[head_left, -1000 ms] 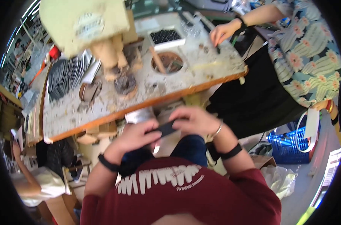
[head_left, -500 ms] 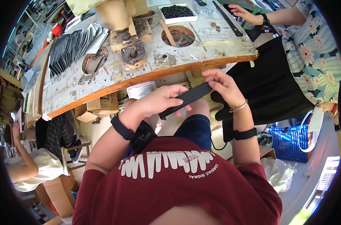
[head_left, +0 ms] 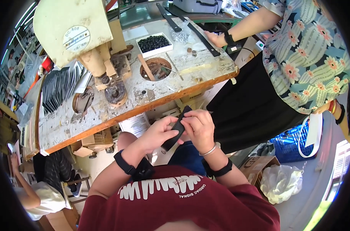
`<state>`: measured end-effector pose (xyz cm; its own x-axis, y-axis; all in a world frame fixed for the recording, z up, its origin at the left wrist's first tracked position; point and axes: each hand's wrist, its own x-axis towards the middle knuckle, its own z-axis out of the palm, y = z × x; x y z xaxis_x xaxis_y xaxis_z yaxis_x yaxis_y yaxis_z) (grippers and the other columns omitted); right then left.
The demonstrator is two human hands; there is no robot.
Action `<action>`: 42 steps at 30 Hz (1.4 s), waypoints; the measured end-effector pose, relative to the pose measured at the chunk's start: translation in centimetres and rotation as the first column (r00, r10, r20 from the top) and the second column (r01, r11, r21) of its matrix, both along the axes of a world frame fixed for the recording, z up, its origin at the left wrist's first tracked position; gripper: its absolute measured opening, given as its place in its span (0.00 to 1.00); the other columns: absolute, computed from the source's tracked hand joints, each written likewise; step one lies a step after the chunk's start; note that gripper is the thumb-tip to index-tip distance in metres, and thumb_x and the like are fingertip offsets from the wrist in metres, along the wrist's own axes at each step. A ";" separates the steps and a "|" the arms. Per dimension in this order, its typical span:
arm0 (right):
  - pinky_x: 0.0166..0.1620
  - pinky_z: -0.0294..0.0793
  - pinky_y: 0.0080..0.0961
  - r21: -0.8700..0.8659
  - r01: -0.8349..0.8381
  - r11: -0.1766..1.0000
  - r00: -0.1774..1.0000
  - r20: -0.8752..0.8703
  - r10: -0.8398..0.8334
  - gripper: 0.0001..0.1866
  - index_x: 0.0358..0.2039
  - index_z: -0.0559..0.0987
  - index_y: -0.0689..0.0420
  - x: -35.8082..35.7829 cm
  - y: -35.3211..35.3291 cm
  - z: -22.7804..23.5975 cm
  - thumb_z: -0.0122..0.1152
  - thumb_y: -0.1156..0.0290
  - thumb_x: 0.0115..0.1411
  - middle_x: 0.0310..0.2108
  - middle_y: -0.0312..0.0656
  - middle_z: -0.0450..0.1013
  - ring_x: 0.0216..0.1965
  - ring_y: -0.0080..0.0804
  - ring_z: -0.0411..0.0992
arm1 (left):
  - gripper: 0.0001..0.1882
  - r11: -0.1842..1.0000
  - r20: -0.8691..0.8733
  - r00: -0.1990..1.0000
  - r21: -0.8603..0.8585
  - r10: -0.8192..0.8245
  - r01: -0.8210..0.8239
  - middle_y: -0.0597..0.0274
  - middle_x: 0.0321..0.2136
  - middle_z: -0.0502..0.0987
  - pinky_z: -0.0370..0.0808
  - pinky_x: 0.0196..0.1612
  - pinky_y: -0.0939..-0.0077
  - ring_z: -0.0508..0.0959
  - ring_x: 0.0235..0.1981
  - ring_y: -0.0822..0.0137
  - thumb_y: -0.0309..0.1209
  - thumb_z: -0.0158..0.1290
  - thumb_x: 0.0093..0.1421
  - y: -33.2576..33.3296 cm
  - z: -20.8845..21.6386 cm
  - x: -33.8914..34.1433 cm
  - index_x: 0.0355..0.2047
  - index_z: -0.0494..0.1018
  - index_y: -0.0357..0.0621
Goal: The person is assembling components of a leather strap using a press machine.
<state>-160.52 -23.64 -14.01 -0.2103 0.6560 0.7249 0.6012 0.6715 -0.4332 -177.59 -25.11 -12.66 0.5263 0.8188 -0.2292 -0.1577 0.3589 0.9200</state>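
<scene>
A flat, black, elongated strip is held over my lap, in front of the table edge, tilted steeply with its upper end away from me. My left hand grips it from the left, thumb lying on its face. Close by on the right, my right hand has its fingers bent and pinched at the strip's upper part. Its fingertips partly cover the strip, so the exact grip there is hidden.
A worn white worktable carries a cream press machine, a fan of dark flat pieces, a white tray of small black parts and long black straps. A co-worker stands at right beside a blue basket.
The strip has turned from slanting to steeper. My right hand has come in closer to my left and onto the strip. The view has shifted, and the co-worker's hand is lower, by the table.
</scene>
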 end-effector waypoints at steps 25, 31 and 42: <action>0.37 0.72 0.19 -0.490 -0.854 0.174 0.466 -0.870 -0.162 0.25 0.54 0.59 0.58 0.3 4.9 0.4 0.53 0.77 0.55 0.34 0.39 0.71 0.32 0.24 0.70 | 0.21 0.995 -0.043 0.994 -0.006 0.099 -0.099 0.57 0.36 0.75 0.69 0.40 0.83 0.75 0.34 0.74 0.20 0.42 0.57 -1.0 -0.3 -3.0 0.52 0.57 0.40; 0.37 0.68 0.15 -0.214 -0.866 0.452 0.235 -0.972 -0.009 0.30 0.58 0.53 0.58 1.5 3.0 5.9 0.50 0.79 0.56 0.32 0.38 0.70 0.33 0.21 0.68 | 0.10 0.913 -0.347 0.900 0.210 -0.266 0.351 0.64 0.28 0.77 0.69 0.38 0.82 0.74 0.33 0.76 0.30 0.45 0.59 -4.3 3.1 -4.8 0.38 0.69 0.37; 0.34 0.67 0.21 -0.576 -0.703 -0.418 0.046 -0.623 0.781 0.15 0.39 0.71 0.61 -10.1 -5.4 3.5 0.55 0.64 0.56 0.30 0.40 0.71 0.29 0.23 0.68 | 0.08 0.680 0.413 0.827 0.731 -0.382 -0.051 0.48 0.28 0.76 0.70 0.38 0.60 0.76 0.29 0.53 0.29 0.48 0.57 -14.4 10.6 -13.6 0.29 0.73 0.37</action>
